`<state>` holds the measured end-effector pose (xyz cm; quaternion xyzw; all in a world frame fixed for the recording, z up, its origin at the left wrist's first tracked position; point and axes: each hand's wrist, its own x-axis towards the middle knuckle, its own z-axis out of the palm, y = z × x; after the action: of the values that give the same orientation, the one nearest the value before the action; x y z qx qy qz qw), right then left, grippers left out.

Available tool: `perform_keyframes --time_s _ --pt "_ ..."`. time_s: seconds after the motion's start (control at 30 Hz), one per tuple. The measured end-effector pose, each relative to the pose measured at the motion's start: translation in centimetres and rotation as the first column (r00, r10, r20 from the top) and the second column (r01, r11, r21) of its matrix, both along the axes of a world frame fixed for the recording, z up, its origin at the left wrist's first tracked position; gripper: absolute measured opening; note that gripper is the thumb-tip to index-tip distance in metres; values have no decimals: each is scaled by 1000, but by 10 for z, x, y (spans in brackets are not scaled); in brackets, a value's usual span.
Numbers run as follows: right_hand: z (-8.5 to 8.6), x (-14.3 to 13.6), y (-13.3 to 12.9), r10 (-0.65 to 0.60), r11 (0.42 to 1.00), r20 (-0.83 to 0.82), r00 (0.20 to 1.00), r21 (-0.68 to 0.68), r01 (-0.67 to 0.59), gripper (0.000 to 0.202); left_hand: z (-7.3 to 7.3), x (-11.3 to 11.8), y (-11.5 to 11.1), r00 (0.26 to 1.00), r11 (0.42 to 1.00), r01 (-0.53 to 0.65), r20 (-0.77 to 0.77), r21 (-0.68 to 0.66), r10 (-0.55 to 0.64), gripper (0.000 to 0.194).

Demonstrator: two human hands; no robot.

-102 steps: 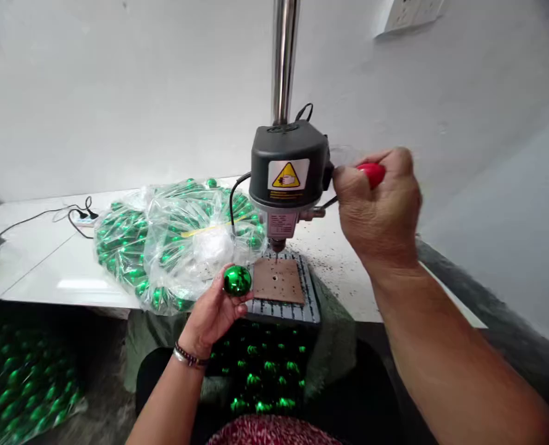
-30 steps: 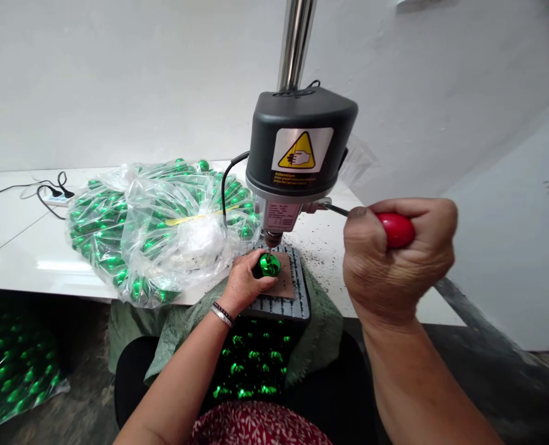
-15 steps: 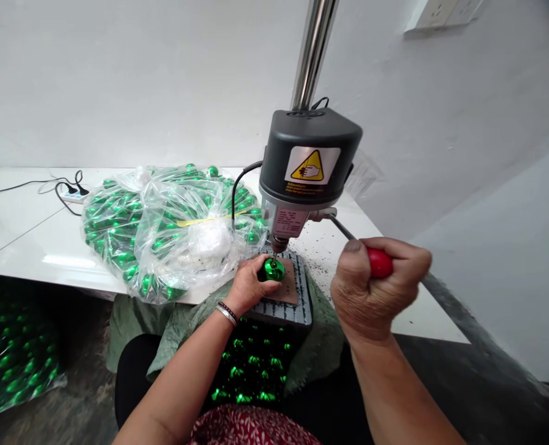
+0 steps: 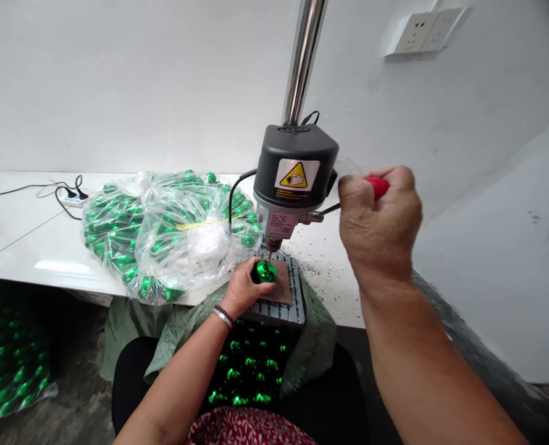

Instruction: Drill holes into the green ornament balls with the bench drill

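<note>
My left hand (image 4: pixel 245 287) grips a shiny green ball (image 4: pixel 265 272) between thumb and fingers. The ball rests on a brown board (image 4: pixel 282 285) lying on the grey ribbed base (image 4: pixel 297 303) of a drill press. Just over the ball is the thin drill bit (image 4: pixel 270 256); whether its tip touches the ball I cannot tell. My right hand (image 4: pixel 380 228) is wrapped round the red knob (image 4: pixel 378 186) of the feed lever (image 4: pixel 331 209), at the right of the dark grey drill head (image 4: pixel 293 164).
Clear plastic bags of green balls (image 4: pixel 163 228) cover the table's left part. More green balls lie below the base (image 4: pixel 246 371) and in a bag at lower left (image 4: pixel 10 364). Dark shavings (image 4: pixel 315 272) dot the white table. A power strip (image 4: pixel 74 198) has cords plugged in.
My right hand has raised the lever's red knob. The drill head and bit look slightly farther above the ball. My left hand still holds the ball on the board; the view has shifted a little.
</note>
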<state>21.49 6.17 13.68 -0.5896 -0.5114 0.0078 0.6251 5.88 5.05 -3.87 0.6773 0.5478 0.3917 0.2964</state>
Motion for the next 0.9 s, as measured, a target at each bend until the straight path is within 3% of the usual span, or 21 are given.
perform_keyframes --time_s 0.1,0.27,0.33,0.4,0.5,0.57,0.73,0.9 --pt "13 -1 4 -22 996 -9 1000 -90 21 18 12 -15 -25 997 997 46 -51 -62 -50 47" --pt "8 -1 8 -40 998 -23 999 -40 40 20 29 -56 -77 950 949 220 -172 -225 -261 58" --pt "6 0 11 -58 997 -30 998 -49 56 21 34 -70 -89 944 958 195 -225 -208 -241 59" --pt "5 2 13 -75 994 -34 997 -83 72 18 39 -83 -90 950 986 109 -280 -124 -140 50" --pt "3 3 13 -74 991 -18 997 -116 72 15 50 -108 -70 912 996 -68 -401 66 88 33" --pt "2 1 10 -54 994 4 999 -93 54 15 56 -126 -45 826 988 -123 -541 98 157 37" --pt "-1 -3 3 -36 996 46 998 -85 40 17 58 -160 20 661 982 -49 -743 -181 -104 39" --pt "-1 -3 1 -39 996 67 997 -78 44 14 56 -172 32 564 953 -37 -793 -302 -230 38"
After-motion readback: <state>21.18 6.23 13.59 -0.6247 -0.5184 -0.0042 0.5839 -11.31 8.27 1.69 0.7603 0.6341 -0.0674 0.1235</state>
